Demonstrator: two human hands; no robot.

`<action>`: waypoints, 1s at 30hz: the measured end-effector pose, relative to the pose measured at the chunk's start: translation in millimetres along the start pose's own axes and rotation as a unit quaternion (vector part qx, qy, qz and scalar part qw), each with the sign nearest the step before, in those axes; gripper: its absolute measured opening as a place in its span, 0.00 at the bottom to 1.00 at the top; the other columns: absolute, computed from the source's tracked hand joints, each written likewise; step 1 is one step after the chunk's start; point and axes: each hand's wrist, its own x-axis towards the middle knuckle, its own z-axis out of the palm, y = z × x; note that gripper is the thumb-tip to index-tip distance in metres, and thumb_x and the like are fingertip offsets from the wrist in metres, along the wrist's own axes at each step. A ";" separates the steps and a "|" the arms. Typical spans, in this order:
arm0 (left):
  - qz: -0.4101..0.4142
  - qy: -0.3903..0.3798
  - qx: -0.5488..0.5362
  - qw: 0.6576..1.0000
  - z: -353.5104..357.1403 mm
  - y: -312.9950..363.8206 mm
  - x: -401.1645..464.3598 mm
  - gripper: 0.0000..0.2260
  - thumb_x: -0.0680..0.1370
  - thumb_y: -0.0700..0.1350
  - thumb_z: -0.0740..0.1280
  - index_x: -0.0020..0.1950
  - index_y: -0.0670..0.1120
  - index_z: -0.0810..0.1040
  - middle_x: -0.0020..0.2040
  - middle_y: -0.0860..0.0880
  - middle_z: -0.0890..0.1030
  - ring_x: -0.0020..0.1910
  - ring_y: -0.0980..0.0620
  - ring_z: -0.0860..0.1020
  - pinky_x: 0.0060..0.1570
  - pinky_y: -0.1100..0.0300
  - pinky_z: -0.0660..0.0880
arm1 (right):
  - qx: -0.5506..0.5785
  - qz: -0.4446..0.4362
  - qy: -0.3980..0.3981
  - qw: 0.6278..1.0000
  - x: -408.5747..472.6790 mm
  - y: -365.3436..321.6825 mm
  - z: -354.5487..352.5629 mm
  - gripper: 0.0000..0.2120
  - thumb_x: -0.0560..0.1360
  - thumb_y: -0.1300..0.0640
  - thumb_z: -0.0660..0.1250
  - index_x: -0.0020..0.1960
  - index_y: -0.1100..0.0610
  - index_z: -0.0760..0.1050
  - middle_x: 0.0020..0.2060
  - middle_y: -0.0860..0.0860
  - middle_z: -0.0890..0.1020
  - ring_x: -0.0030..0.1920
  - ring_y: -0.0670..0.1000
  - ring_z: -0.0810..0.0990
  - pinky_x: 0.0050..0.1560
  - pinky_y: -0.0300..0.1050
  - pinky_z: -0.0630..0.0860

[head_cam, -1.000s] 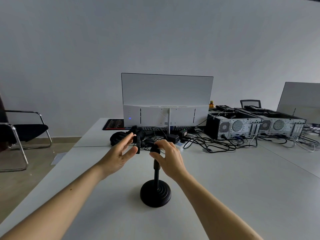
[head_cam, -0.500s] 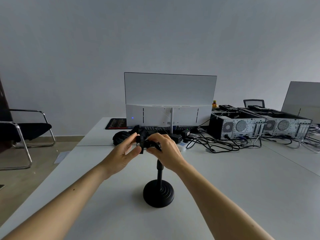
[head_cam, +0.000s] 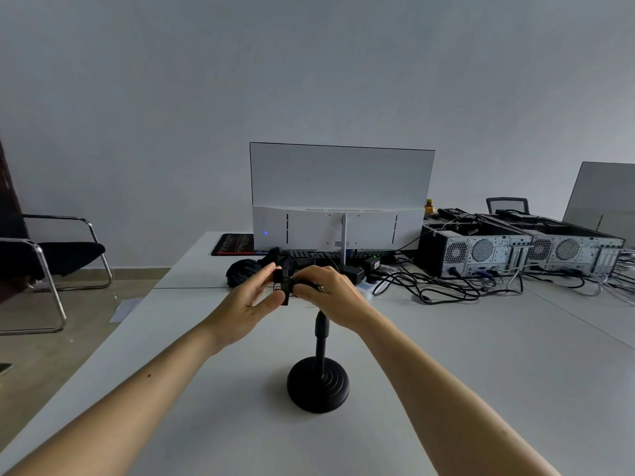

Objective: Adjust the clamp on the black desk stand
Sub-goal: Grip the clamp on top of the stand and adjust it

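A black desk stand [head_cam: 319,383] with a round ribbed base and a thin upright pole stands on the grey table, near its middle. At the pole's top sits a small black clamp [head_cam: 284,285], mostly hidden by fingers. My left hand [head_cam: 248,304] pinches the clamp's left end between thumb and fingers. My right hand [head_cam: 331,297] wraps over the clamp's right part and the top of the pole from above.
Behind the stand are a white monitor [head_cam: 340,197] seen from the back, a black bundle [head_cam: 242,271], tangled cables [head_cam: 433,285] and two open computer cases [head_cam: 481,249]. A black chair [head_cam: 51,255] stands left of the grey table [head_cam: 481,372].
My right hand has slid left along the clamp until its fingers nearly meet my left hand. The left hand keeps its pinch. The camera has shifted slightly, and the stand has stayed put.
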 end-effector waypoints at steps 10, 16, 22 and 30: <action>-0.007 0.004 -0.017 1.000 -0.4 6.1 -2.6 0.53 0.60 0.74 0.65 0.77 0.50 0.53 0.77 0.54 0.62 0.74 0.62 0.60 0.76 0.55 0.56 | -0.004 0.099 -0.022 0.995 12.1 -13.6 7.7 0.23 0.83 0.48 0.51 0.42 0.62 0.76 0.37 0.51 0.85 0.33 0.46 0.72 0.39 0.46 0.66; -0.009 0.005 -0.021 1.000 -0.2 8.0 -2.8 0.52 0.61 0.74 0.66 0.77 0.50 0.54 0.77 0.53 0.62 0.75 0.60 0.60 0.76 0.51 0.57 | 0.063 0.077 -0.032 0.995 6.7 -7.9 7.1 0.15 0.79 0.44 0.58 0.50 0.54 0.76 0.39 0.48 0.85 0.44 0.53 0.81 0.46 0.50 0.75; -0.006 0.017 -0.018 1.000 0.7 8.6 -1.7 0.53 0.59 0.75 0.66 0.77 0.49 0.55 0.77 0.53 0.62 0.75 0.60 0.59 0.76 0.53 0.56 | 0.067 0.018 -0.005 0.998 -0.4 5.0 3.3 0.11 0.72 0.53 0.71 0.54 0.49 0.77 0.47 0.49 0.84 0.49 0.51 0.80 0.53 0.51 0.76; -0.013 0.013 -0.008 1.000 0.1 5.7 -0.6 0.36 0.72 0.56 0.64 0.77 0.48 0.56 0.77 0.52 0.61 0.76 0.59 0.58 0.76 0.58 0.54 | -0.075 -0.081 0.055 0.992 -0.8 10.1 6.9 0.14 0.72 0.53 0.72 0.56 0.56 0.76 0.48 0.51 0.83 0.52 0.54 0.76 0.61 0.53 0.66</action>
